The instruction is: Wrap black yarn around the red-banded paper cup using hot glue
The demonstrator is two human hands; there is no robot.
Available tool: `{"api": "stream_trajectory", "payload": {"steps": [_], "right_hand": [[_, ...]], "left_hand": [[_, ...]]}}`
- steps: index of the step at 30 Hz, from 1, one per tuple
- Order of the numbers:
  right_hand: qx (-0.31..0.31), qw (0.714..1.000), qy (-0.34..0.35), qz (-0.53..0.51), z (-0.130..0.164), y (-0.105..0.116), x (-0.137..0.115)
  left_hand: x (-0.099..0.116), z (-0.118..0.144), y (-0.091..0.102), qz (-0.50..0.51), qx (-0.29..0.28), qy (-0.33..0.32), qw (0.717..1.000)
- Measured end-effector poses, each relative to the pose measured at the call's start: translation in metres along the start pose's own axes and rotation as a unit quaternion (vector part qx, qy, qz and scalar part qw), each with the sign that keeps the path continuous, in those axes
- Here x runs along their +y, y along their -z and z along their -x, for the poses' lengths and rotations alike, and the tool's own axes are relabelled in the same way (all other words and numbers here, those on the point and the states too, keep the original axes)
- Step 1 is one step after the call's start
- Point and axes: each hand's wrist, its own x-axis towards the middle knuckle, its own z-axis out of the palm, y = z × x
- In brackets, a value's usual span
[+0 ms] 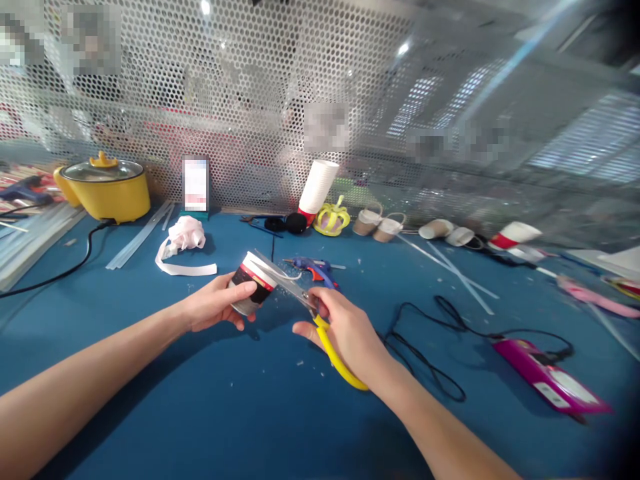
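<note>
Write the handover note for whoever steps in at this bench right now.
Left hand: grips a paper cup tilted on its side above the blue table.
Right hand: holds yellow-handled scissors, blades at the cup's rim.
Nearby: glue gun behind the scissors, white ribbon to the left.
Done: cannot tell how far the rim is cut.
Left: the cut along the rim.

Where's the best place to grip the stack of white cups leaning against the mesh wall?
Probably around the bare upper half of the cup stack, coming from the front: it leans back against the mesh wall, and clutter crowds its base.
</note>
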Motion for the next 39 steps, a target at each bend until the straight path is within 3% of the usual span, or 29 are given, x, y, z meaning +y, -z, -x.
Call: {"api": "stream_trajectory", "payload": {"steps": [7, 15, 21, 32, 35, 39], "right_hand": [[0.01, 1.0, 0.0, 0.007, 0.0, 0.002, -0.001], [0.013, 1.0, 0.002, -0.019, 0.001, 0.002, -0.003], [-0.003, 1.0, 0.007, -0.021, 0.0, -0.004, 0.003], [-0.002, 1.0, -0.01, 0.005, -0.001, 0.004, -0.006], [0.003, 1.0, -0.006, 0.001, 0.0, 0.004, -0.006], [0.0, 1.0, -0.008, -0.014, 0.001, 0.003, -0.006]], "left_hand": [[0.003, 0.0, 0.005, -0.009, 0.034, -0.007, 0.999], [0.003, -0.002, 0.011, 0.108, -0.068, 0.036, 0.991], [0.004, 0.001, 0.004, -0.005, 0.002, 0.001, 1.0], [0.006, -0.001, 0.004, -0.027, 0.033, 0.002, 0.999], [0.005, -0.002, 0.01, 0.017, 0.026, 0.003, 1.0], [0.003, -0.003, 0.014, 0.117, -0.039, 0.037, 0.992]]}}
